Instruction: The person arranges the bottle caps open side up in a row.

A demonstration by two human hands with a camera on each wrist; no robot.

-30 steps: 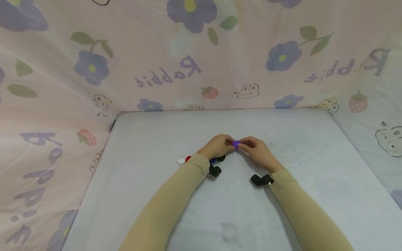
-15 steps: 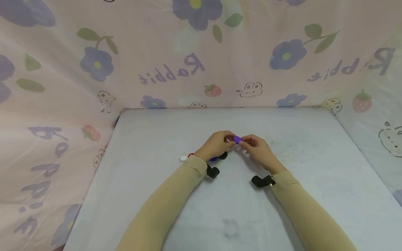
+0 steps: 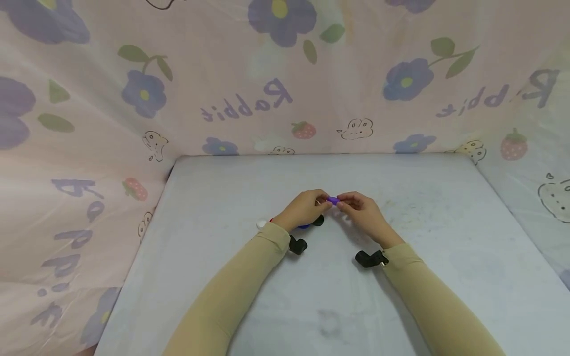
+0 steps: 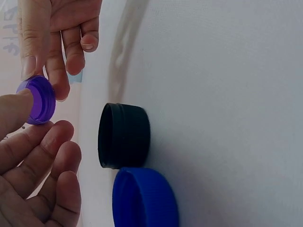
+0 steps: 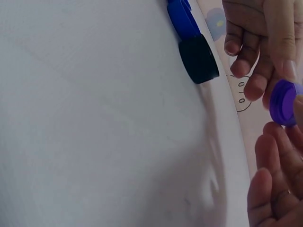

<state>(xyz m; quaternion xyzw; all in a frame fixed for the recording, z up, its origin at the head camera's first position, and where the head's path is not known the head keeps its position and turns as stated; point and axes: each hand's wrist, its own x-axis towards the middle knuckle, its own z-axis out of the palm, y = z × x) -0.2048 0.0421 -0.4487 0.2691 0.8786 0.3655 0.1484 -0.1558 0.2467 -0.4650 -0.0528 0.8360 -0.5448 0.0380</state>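
A purple bottle cap is held up off the table between both hands. My left hand pinches its left side with thumb and fingers, while my right hand pinches the right side. In the left wrist view the hollow inside of the purple cap shows, with a thumb over part of it. The right wrist view also shows this purple cap between the two hands' fingertips. Below the left hand, a black cap and a blue ribbed cap lie close together on the table.
A white cap lies left of the left wrist, and only a sliver of a red cap shows beside it. Black wrist devices sit at both cuffs. Patterned curtains surround the white table.
The purple cap has turned between the fingers, from a face-on tilt to nearly edge-on. Both hands keep hold of it at about the same place. The head view has shifted slightly.
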